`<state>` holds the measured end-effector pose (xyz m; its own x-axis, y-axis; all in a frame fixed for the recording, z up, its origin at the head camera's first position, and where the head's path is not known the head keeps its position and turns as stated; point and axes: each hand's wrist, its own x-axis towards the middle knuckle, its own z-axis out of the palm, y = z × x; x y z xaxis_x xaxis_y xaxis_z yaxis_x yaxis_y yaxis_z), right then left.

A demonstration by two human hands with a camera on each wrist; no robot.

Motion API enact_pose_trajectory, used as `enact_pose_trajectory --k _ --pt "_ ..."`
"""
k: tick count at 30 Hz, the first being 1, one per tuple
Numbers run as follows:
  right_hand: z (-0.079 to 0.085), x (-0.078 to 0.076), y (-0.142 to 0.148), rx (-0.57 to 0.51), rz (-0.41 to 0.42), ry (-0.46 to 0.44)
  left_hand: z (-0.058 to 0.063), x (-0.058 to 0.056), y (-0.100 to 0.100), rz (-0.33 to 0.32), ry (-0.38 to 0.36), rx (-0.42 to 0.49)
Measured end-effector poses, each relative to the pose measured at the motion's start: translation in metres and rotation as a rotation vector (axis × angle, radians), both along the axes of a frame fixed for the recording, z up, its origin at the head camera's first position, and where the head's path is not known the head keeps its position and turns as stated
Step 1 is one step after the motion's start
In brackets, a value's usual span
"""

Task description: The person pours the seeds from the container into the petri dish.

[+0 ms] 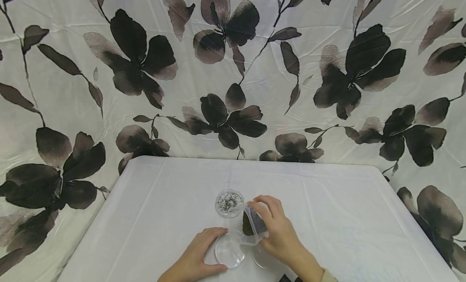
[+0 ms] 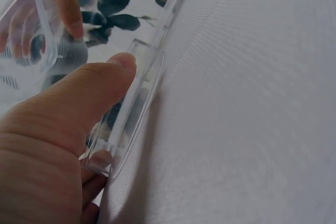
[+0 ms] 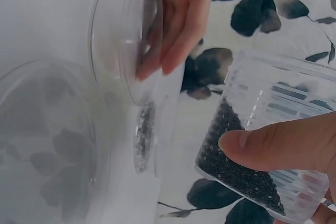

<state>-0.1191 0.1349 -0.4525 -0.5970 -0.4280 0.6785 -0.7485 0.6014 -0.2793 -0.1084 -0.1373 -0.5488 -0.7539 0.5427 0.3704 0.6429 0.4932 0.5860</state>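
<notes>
My left hand (image 1: 198,253) grips a clear petri dish (image 1: 229,255) by its rim. The thumb and fingers lie on opposite sides in the left wrist view. My right hand (image 1: 283,233) holds a clear ribbed plastic container (image 3: 294,95) on its side, its mouth facing left near that dish. Small dark grains (image 3: 236,156) lie heaped along the container's lower wall. Beyond both hands, a round petri dish (image 1: 229,203) has dark grains scattered over its bottom. Whether grains are in the gripped dish cannot be made out.
Another clear round dish or lid (image 1: 259,257) lies by the right hand, partly hidden. A white cloth covers the table (image 1: 153,201). Behind the far edge hangs a floral curtain (image 1: 291,71). A small black object (image 1: 285,278) shows at the bottom edge.
</notes>
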Motion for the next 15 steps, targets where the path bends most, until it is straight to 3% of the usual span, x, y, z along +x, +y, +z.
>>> enact_pose_trajectory --k 6,15 --pt "-0.0025 0.0001 -0.0026 0.014 0.011 0.016 0.0021 0.0007 -0.0001 -0.005 0.012 0.0" --pt "-0.0044 0.0008 -0.0049 0.045 0.022 0.046 0.0029 0.001 0.0 -0.007 -0.041 0.003"
